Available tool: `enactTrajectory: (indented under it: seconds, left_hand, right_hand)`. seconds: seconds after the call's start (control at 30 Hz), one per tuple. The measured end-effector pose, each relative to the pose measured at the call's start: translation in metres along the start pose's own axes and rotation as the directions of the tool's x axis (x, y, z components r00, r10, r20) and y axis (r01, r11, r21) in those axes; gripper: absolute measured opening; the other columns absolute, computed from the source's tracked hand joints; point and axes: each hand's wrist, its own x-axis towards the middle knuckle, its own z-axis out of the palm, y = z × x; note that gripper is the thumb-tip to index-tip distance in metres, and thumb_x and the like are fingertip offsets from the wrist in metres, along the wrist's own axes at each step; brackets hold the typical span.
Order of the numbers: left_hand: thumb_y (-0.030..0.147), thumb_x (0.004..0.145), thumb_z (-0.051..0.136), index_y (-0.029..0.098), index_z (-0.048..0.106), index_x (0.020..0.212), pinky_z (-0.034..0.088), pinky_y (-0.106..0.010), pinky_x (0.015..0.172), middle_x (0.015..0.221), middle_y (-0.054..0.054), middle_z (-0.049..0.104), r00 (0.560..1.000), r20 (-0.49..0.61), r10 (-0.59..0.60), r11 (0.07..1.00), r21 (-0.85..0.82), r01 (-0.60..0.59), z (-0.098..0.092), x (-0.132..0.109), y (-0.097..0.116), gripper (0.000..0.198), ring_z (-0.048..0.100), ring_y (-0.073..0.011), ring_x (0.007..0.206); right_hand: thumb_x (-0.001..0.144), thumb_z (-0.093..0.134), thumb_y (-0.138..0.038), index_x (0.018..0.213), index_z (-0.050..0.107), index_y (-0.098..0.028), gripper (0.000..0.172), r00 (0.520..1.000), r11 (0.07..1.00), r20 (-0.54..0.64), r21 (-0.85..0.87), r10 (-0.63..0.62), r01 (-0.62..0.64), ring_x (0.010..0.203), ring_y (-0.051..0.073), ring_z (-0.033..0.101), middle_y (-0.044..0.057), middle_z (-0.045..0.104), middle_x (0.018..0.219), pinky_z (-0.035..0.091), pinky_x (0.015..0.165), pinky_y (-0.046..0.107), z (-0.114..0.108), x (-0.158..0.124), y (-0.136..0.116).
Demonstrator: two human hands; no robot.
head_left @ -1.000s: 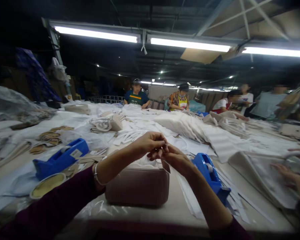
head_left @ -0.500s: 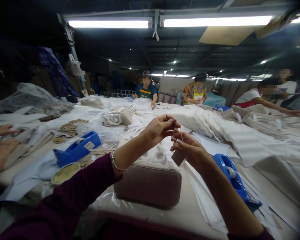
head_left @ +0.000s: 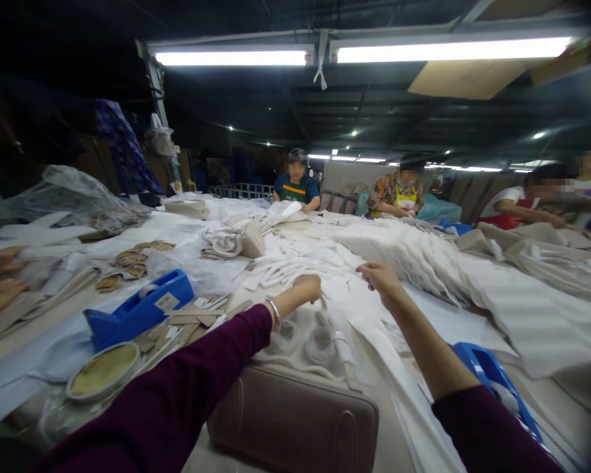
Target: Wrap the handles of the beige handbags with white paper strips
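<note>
Head camera, and I see the boxy, mauve-brown, leather-like bag (head_left: 295, 414) on the pale beige table (head_left: 391, 441), nearer the lens than both sets of fingers. Its smooth front shows raised, curved seams, with pale material on top. Left hand (head_left: 306, 288) hangs bent over its far side, fingers curled; right hand (head_left: 381, 279) stretches out beyond, fingertips bunched. Gripping anything? I can't tell.

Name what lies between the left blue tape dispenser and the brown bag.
Head view: tan strips lie between blue dispenser and brown bag; the purple left sleeve crosses that stretch.
</note>
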Motion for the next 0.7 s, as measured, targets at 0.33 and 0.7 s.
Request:
enactTrajectory:
  seconds: [0.33, 0.7]
  left_hand:
    - [0.013, 0.067, 0.058, 0.016, 0.072, 0.091, 0.049, -0.033, 0.074, 0.089, -0.011, 0.071, 0.995, -0.039, -0.094, 0.971, 0.217, 0.1, 0.027, 0.014, -0.048, 0.028, 0.065, -0.0267, 0.087]
    - [0.012, 0.048, 0.077, 0.017, 0.068, 0.059, 0.049, -0.037, 0.063, 0.07, -0.011, 0.069, 0.954, -0.181, -0.24, 0.948, 0.168, 0.271, 0.033, 0.022, -0.048, 0.015, 0.065, -0.0304, 0.072]
  right_hand:
    - [0.057, 0.053, -0.009, 0.045, 0.051, -0.015, 0.013, 0.79, 0.946, 0.528, -0.252, 0.311, -0.203, 0.035, 0.006, 0.034, -0.003, 0.042, 0.038, 0.028, 0.035, 0.016, 0.081, 0.04, 0.07]
    - [0.055, 0.051, -0.015, 0.052, 0.052, -0.016, 0.003, 0.646, 0.975, 0.736, -0.092, 0.204, -0.204, 0.035, 0.004, 0.034, -0.004, 0.04, 0.044, 0.025, 0.035, 0.014, 0.077, 0.061, 0.103]
